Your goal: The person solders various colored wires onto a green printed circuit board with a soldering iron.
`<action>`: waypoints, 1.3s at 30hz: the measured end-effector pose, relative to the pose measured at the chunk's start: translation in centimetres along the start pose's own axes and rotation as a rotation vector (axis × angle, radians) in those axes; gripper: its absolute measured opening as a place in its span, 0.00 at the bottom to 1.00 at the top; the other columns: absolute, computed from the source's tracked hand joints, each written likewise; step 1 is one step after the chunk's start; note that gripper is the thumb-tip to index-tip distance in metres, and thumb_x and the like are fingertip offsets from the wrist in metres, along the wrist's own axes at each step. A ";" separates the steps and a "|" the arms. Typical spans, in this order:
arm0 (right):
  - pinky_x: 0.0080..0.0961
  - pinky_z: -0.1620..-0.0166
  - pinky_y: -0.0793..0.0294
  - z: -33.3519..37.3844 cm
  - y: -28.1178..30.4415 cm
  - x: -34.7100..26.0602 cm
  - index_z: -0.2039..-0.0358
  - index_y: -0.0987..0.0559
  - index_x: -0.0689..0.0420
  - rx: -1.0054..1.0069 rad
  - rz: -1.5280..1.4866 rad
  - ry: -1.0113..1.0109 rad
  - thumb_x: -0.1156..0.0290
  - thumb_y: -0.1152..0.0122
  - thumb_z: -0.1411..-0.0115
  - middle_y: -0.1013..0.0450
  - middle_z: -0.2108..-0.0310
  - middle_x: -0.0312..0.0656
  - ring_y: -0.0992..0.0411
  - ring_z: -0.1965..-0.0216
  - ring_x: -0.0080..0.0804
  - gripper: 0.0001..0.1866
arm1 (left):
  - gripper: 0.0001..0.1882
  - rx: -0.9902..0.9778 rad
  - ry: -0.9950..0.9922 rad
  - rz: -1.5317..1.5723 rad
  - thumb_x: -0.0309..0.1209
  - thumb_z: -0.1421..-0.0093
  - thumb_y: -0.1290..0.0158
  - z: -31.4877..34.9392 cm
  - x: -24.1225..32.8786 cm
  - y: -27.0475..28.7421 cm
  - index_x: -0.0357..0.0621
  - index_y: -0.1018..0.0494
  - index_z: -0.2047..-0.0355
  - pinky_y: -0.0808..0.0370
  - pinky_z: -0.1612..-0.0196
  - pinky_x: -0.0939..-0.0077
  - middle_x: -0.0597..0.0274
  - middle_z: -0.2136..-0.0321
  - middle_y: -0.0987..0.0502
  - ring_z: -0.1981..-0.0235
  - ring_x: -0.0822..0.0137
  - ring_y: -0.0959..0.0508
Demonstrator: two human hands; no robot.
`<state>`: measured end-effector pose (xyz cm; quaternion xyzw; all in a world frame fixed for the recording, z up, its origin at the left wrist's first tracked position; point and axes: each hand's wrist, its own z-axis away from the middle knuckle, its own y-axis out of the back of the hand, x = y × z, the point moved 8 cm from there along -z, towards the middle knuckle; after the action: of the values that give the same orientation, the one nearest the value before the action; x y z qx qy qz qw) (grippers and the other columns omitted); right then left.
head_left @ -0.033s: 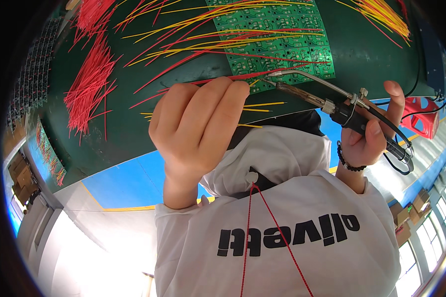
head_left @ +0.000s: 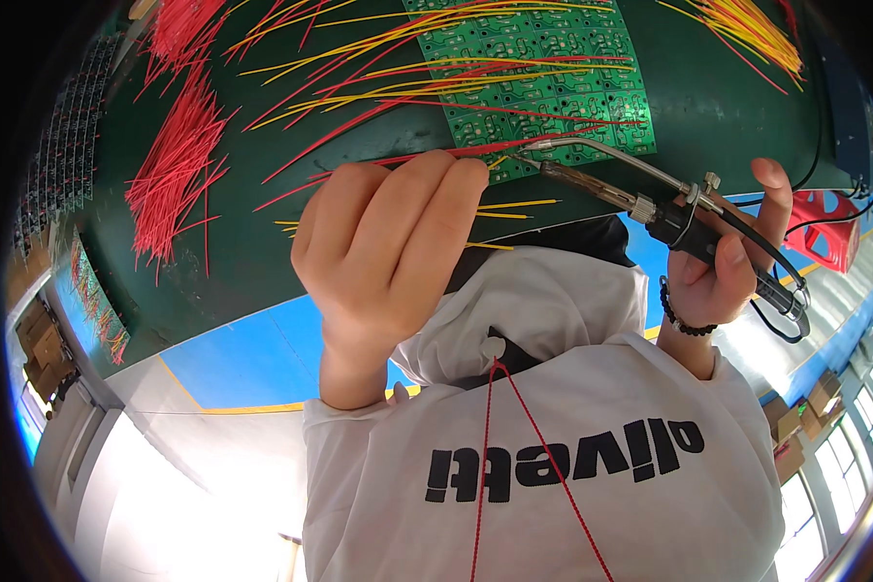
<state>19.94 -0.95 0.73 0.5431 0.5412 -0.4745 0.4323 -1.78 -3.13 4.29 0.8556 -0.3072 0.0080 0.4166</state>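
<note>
My left hand (head_left: 388, 242) is closed over thin yellow wires (head_left: 519, 204), whose ends stick out on both sides of it. A short yellow wire end (head_left: 500, 162) shows past its fingertips at the near edge of a green circuit board panel (head_left: 553, 87). In my right hand (head_left: 727, 272) is a soldering iron (head_left: 674, 225) with a bent metal solder-feed tube (head_left: 611, 150) clamped to it. The tube's end and the iron's tip point left, close to that wire end. Red and yellow wires (head_left: 427, 73) lie across the panel. My left fingertips are partly hidden.
Bundles of red wires (head_left: 175, 184) lie on the left of the dark green table (head_left: 252, 233). A yellow and red bundle (head_left: 747, 34) is at the far right. Dark board panels (head_left: 63, 136) stand at the left edge. A red stool (head_left: 824, 233) and black cables are at the right.
</note>
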 end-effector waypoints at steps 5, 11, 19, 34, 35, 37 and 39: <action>0.12 0.73 0.37 -0.2 -0.5 -0.3 0.48 0.52 0.72 0.033 -0.039 0.012 0.68 0.53 0.46 0.44 0.94 0.31 0.44 0.89 0.15 0.31 | 0.11 -0.005 -0.008 -0.009 0.21 0.62 0.40 0.0 0.1 0.0 0.41 0.27 0.74 0.35 0.80 0.79 0.64 0.78 0.26 0.80 0.65 0.31; 0.14 0.72 0.34 -0.1 -0.1 -0.3 0.48 0.52 0.72 0.016 -0.079 0.029 0.67 0.53 0.47 0.45 0.94 0.29 0.45 0.90 0.14 0.32 | 0.12 -0.001 -0.016 -0.018 0.21 0.63 0.40 0.0 0.2 0.0 0.41 0.27 0.74 0.34 0.80 0.78 0.64 0.78 0.27 0.80 0.65 0.31; 0.14 0.72 0.35 0.0 0.0 -0.1 0.48 0.53 0.72 0.018 -0.035 -0.004 0.67 0.53 0.46 0.44 0.94 0.30 0.44 0.89 0.15 0.32 | 0.12 -0.002 -0.020 -0.024 0.21 0.63 0.40 0.0 0.3 0.0 0.41 0.27 0.74 0.34 0.80 0.78 0.64 0.78 0.27 0.80 0.65 0.31; 0.15 0.72 0.34 -0.2 -0.3 -0.3 0.48 0.52 0.72 0.023 -0.025 0.026 0.67 0.54 0.47 0.43 0.94 0.32 0.43 0.89 0.15 0.31 | 0.12 0.001 -0.007 -0.034 0.20 0.61 0.40 0.0 0.2 -0.1 0.42 0.27 0.74 0.34 0.80 0.79 0.64 0.78 0.27 0.80 0.65 0.31; 0.15 0.72 0.34 -0.3 -0.3 -0.4 0.48 0.52 0.72 0.023 -0.026 0.027 0.67 0.54 0.47 0.43 0.94 0.32 0.43 0.89 0.15 0.31 | 0.12 0.004 -0.009 -0.038 0.20 0.61 0.40 -0.1 0.2 0.0 0.42 0.27 0.74 0.34 0.80 0.79 0.64 0.78 0.26 0.80 0.65 0.31; 0.16 0.70 0.33 -0.3 -0.7 -0.5 0.48 0.52 0.71 -0.017 -0.090 0.035 0.67 0.54 0.47 0.45 0.94 0.30 0.43 0.89 0.16 0.32 | 0.12 0.005 -0.009 -0.037 0.20 0.62 0.40 0.1 0.1 0.0 0.42 0.27 0.74 0.34 0.80 0.79 0.64 0.78 0.26 0.80 0.66 0.31; 0.17 0.68 0.33 -0.3 -0.8 -0.5 0.47 0.53 0.71 -0.032 -0.115 0.045 0.67 0.55 0.47 0.45 0.94 0.29 0.43 0.89 0.16 0.32 | 0.12 0.008 -0.011 -0.036 0.20 0.62 0.40 0.2 0.1 0.1 0.42 0.27 0.74 0.34 0.80 0.79 0.65 0.78 0.26 0.80 0.66 0.31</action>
<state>19.18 -0.70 1.32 0.5148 0.5887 -0.4775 0.4006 -1.76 -3.36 4.25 0.8625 -0.2941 -0.0031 0.4117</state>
